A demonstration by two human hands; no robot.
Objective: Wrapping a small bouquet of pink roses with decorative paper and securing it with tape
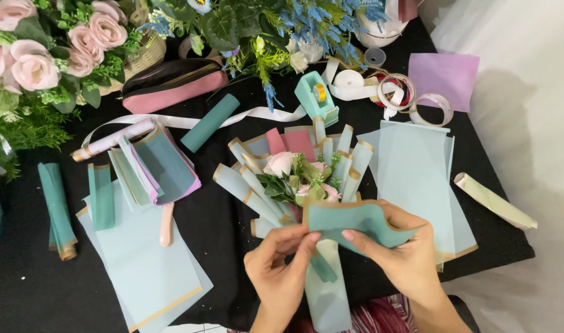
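A: What crowds the black table [232, 271] around the hands?

B: Plenty. At upper left sit pink artificial roses with green leaves [29, 55] and a pink and black zip pouch [171, 83]. A mint green tape dispenser [317, 95] stands upper centre, with loose rolls of ribbon and tape [411, 98] and a lilac paper square [445, 71] to its right. Flat pale blue wrapping sheets with gold edges [140, 259] lie lower left, rolled teal paper [57, 209] at far left, and another pale blue stack [417, 179] just right of the bouquet.

A: And the thing being worked on?

B: A small bouquet of pink roses wrapped in folded pale blue paper cones [294, 179] lies in the centre, its stem wrap running down toward the lower edge. In front of it is a teal paper sheet with a gold border [350, 225], curved and bent at the middle.

A: The hands?

B: The left hand [279, 265] pinches the teal sheet's lower left corner between thumb and fingers. The right hand [405, 253] grips its right side, thumb on top, fingers curled behind.

A: Room to move?

B: The table's right edge falls close beside the right stack, where a cream rolled paper [494, 200] lies near the rim. Bare black cloth shows at lower left and between the bouquet and the left sheets.
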